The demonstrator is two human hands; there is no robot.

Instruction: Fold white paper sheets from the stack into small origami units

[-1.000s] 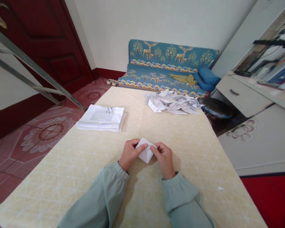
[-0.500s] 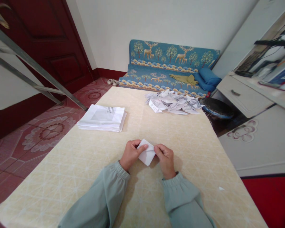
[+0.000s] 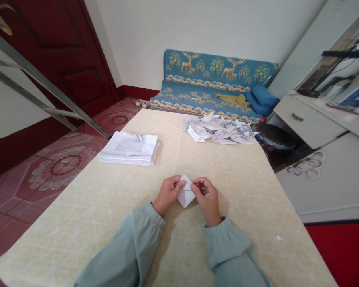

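Between my two hands is a small folded piece of white paper [image 3: 185, 197], diamond-shaped, with a crease across its middle. My left hand [image 3: 168, 194] is closed on its left side, thumb lying on top and the other fingers behind it. My right hand [image 3: 207, 198] pinches the right corner between thumb and fingers. Both hands are just above the table [image 3: 179, 247], near its middle. Beyond my left hand lies a stack of white paper sheets [image 3: 128, 145]. Farther off to the right is a heap of folded paper pieces [image 3: 219, 128].
A tiny white paper scrap [image 3: 279, 238] lies on the table at the right. Past the far edge stands a blue patterned sofa [image 3: 194, 89]. A metal frame [image 3: 48, 79] leans at the left, and a white cabinet [image 3: 323, 167] with a round stool [image 3: 273, 135] is at the right.
My right thumb has moved onto the front of the folded paper, and the paper has turned slightly so its point faces up. The stack and the heap are the same.
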